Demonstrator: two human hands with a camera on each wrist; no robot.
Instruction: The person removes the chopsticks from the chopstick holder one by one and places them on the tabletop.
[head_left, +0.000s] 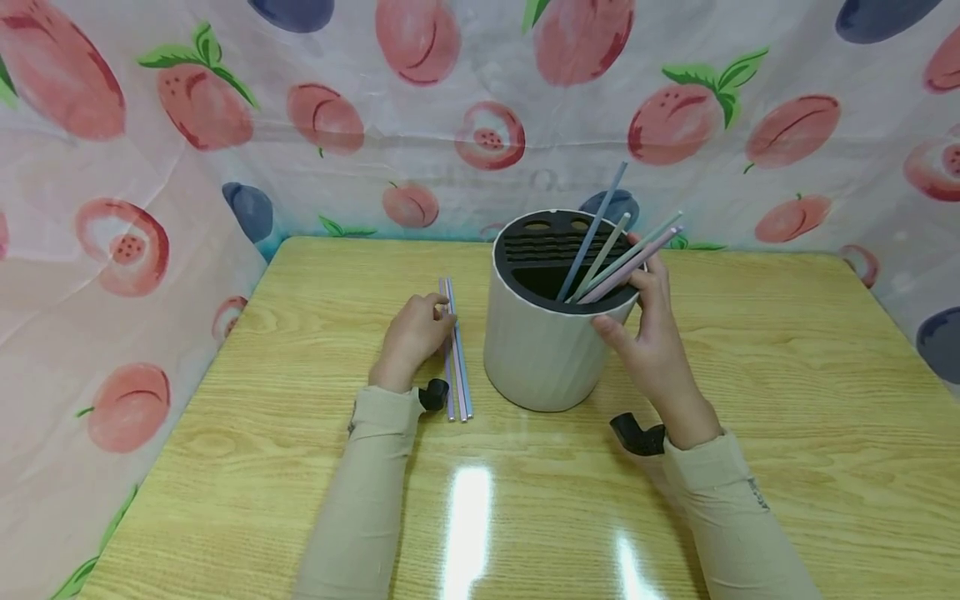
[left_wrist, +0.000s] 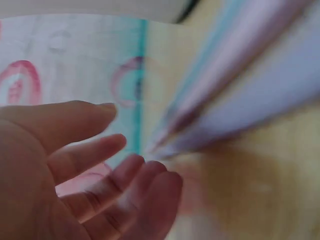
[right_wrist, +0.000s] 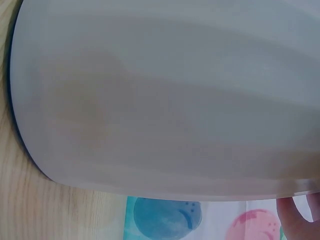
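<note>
A white, faintly ribbed utensil holder (head_left: 543, 358) with a black slotted top (head_left: 536, 287) stands upright on the table. Several thin pastel straws (head_left: 592, 232), blue, green and pinkish, lean out of its large front opening. My right hand (head_left: 656, 337) grips the holder's right side, thumb in front and fingers round the back near the rim. Left of the holder, a few purple, pink and blue straws (head_left: 460, 375) lie side by side. Over them hovers my left hand (head_left: 412, 337). In the left wrist view its fingers (left_wrist: 95, 197) are loosely bent, apart from the thumb, with nothing between them.
The wooden table (head_left: 300, 467) ends at a fruit-printed cloth (head_left: 420, 150) hanging behind and to the sides. A black wrist camera (head_left: 637, 435) sticks out from the right cuff, another (head_left: 434, 394) from the left one, close by the loose straws.
</note>
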